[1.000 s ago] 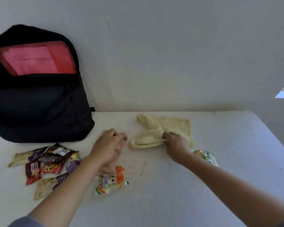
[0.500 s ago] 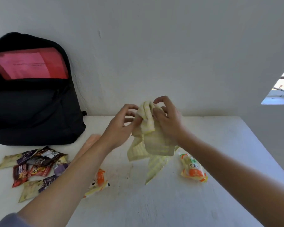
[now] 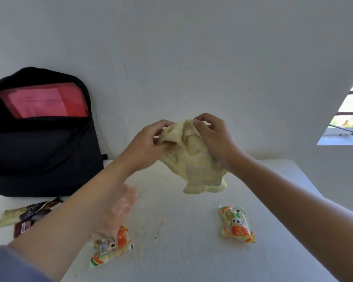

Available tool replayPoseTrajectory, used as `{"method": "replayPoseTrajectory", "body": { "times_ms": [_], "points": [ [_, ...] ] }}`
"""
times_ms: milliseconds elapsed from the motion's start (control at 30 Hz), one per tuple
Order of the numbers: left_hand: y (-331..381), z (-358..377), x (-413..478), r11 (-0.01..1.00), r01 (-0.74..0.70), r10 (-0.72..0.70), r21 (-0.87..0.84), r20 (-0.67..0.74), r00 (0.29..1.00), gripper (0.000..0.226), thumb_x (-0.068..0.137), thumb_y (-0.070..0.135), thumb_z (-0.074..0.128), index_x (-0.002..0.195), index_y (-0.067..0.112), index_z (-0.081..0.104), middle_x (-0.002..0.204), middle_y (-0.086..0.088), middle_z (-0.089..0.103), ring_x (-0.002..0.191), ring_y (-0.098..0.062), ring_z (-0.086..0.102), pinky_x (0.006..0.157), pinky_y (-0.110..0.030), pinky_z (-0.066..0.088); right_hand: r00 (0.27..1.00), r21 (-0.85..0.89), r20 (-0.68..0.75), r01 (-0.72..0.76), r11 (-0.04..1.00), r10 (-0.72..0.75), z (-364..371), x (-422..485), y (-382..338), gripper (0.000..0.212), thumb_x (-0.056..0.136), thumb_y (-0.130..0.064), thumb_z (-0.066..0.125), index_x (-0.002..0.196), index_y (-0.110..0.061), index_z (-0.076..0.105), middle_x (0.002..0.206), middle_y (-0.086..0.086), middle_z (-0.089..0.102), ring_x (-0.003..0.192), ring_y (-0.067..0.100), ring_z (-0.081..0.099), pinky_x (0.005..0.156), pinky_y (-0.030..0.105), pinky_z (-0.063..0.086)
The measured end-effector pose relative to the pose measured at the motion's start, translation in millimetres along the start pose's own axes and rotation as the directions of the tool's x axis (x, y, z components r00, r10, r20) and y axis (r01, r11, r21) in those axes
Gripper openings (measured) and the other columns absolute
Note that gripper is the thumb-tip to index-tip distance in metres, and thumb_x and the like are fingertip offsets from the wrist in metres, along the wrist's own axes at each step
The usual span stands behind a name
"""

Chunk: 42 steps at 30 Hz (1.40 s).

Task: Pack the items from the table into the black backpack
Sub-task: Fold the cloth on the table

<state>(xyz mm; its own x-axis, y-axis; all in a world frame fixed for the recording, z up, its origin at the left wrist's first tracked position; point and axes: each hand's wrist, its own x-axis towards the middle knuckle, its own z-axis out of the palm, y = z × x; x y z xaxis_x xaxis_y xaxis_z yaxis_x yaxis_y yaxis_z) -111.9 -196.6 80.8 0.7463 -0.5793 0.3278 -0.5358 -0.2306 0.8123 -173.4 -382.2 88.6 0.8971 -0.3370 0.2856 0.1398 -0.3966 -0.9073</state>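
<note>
Our left grip and right grip, both bare hands, pinch the top edge of a pale yellow cloth, fingers and thumbs curled into its bunched folds. The cloth hangs clear of the white table, its lower corners loose in the air above the middle of the surface.

Nearest to us, a grey-blue sleeve covers the left arm at the bottom corner. Just beyond it, an orange-and-white snack packet lies flat on the table, partly hidden under our left forearm. A second packet of the same kind lies well apart to the right, below the hanging cloth. On the left edge, a small heap of dark wrappers lies overlapping, partly cut off by our arm.

Farther back, the black backpack stands on the table against the white wall, its top open. A red folder shows inside the opening. At far right, a window lets in daylight.
</note>
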Motion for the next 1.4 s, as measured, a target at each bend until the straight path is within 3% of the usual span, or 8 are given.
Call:
{"method": "replayPoseTrajectory", "body": {
  "times_ms": [300, 433, 600, 700, 867, 1100, 1267, 1400],
  "points": [
    [16.1, -27.8, 27.4, 0.998, 0.047, -0.05, -0.038, -0.08, 0.996, 0.03, 0.107, 0.006, 0.043, 0.103, 0.024, 0.065, 0.079, 0.018, 0.064, 0.07, 0.0, 0.056, 0.062, -0.016, 0.044, 0.95, -0.364, 0.233, 0.282, 0.888, -0.206, -31.1, 0.0, 7.9, 0.042, 0.076, -0.036, 0.083, 0.107, -0.046, 0.057, 0.096, -0.011, 0.062, 0.087, 0.002, 0.057, 0.072, 0.029, 0.043],
    [11.3, -29.3, 17.9, 0.976, 0.091, -0.079, -0.2, 0.069, 0.995, 0.033, 0.1, 0.004, 0.052, 0.115, 0.031, 0.063, 0.101, 0.003, 0.063, 0.088, -0.012, 0.058, 0.077, -0.029, 0.045, 0.974, -0.153, 0.187, 0.16, 0.975, -0.13, -29.3, 8.3, 17.4, 0.012, 0.082, -0.037, 0.078, 0.087, -0.035, 0.067, 0.086, -0.007, 0.069, 0.088, 0.01, 0.065, 0.077, 0.031, 0.05],
    [0.4, -47.3, 8.1, 0.995, 0.027, -0.038, 0.094, 0.108, 0.993, 0.043, 0.08, 0.022, 0.088, 0.116, 0.027, 0.065, 0.099, -0.004, 0.067, 0.092, -0.016, 0.065, 0.092, -0.043, 0.054, 0.969, -0.037, 0.247, 0.016, 0.999, -0.006, -37.0, 15.0, 9.5, 0.013, 0.093, -0.022, 0.065, 0.088, -0.016, 0.075, 0.082, -0.002, 0.071, 0.078, 0.012, 0.067, 0.076, 0.035, 0.053],
    [3.1, -46.8, 11.2, 0.991, -0.032, 0.037, 0.129, -0.035, 0.999, 0.028, 0.085, 0.043, 0.078, 0.099, 0.021, 0.07, 0.085, 0.004, 0.068, 0.079, -0.01, 0.061, 0.079, -0.03, 0.047, 0.972, 0.09, 0.226, -0.087, 0.992, 0.064, -29.1, 16.9, 3.5, 0.025, 0.096, -0.033, 0.063, 0.097, -0.012, 0.078, 0.099, 0.008, 0.077, 0.097, 0.027, 0.073, 0.091, 0.043, 0.057],
    [7.4, -51.3, 21.8, 0.952, 0.204, -0.177, 0.228, -0.134, 0.975, 0.082, 0.077, 0.091, 0.041, 0.078, 0.01, 0.054, 0.075, -0.003, 0.045, 0.071, -0.017, 0.044, 0.073, -0.035, 0.031, 0.981, 0.358, 0.11, -0.187, 0.915, 0.158, -13.8, 17.3, -8.4, 0.029, 0.099, -0.027, 0.059, 0.102, -0.001, 0.074, 0.104, 0.019, 0.074, 0.091, 0.028, 0.072, 0.092, 0.046, 0.055],
    [31.8, -37.7, 18.8, 0.994, 0.082, -0.09, 0.078, 0.112, 0.99, 0.027, 0.099, 0.024, 0.064, 0.126, 0.029, 0.058, 0.118, -0.001, 0.07, 0.111, -0.01, 0.063, 0.096, -0.026, 0.045, 0.997, 0.248, 0.08, -0.012, 0.969, -0.008, -5.4, 22.6, -20.0, 0.035, 0.101, -0.037, 0.055, 0.091, -0.008, 0.07, 0.082, 0.005, 0.068, 0.076, 0.017, 0.065, 0.075, 0.036, 0.052],
    [31.1, -21.1, 17.3, 0.915, -0.066, 0.015, 0.399, 0.13, 0.991, 0.099, 0.062, 0.056, 0.092, 0.143, 0.05, 0.036, 0.122, 0.02, 0.059, 0.119, 0.006, 0.052, 0.093, -0.017, 0.042, 0.995, 0.141, 0.072, 0.058, 0.988, -0.069, -5.8, 23.9, -31.7, 0.036, 0.099, -0.046, 0.054, 0.087, -0.016, 0.071, 0.081, 0.015, 0.069, 0.071, 0.02, 0.065, 0.072, 0.043, 0.056],
    [24.5, -10.3, 31.5, 0.98, -0.054, 0.058, 0.19, -0.019, 0.998, 0.041, 0.08, 0.047, 0.084, 0.115, 0.033, 0.066, 0.101, 0.01, 0.071, 0.091, -0.006, 0.067, 0.069, -0.013, 0.045, 0.985, 0.073, 0.167, 0.019, 0.997, -0.031, -2.4, 22.5, -32.1, 0.042, 0.092, -0.054, 0.063, 0.079, -0.015, 0.069, 0.069, 0.008, 0.065, 0.062, 0.026, 0.061, 0.063, 0.041, 0.052]
  ]
}}
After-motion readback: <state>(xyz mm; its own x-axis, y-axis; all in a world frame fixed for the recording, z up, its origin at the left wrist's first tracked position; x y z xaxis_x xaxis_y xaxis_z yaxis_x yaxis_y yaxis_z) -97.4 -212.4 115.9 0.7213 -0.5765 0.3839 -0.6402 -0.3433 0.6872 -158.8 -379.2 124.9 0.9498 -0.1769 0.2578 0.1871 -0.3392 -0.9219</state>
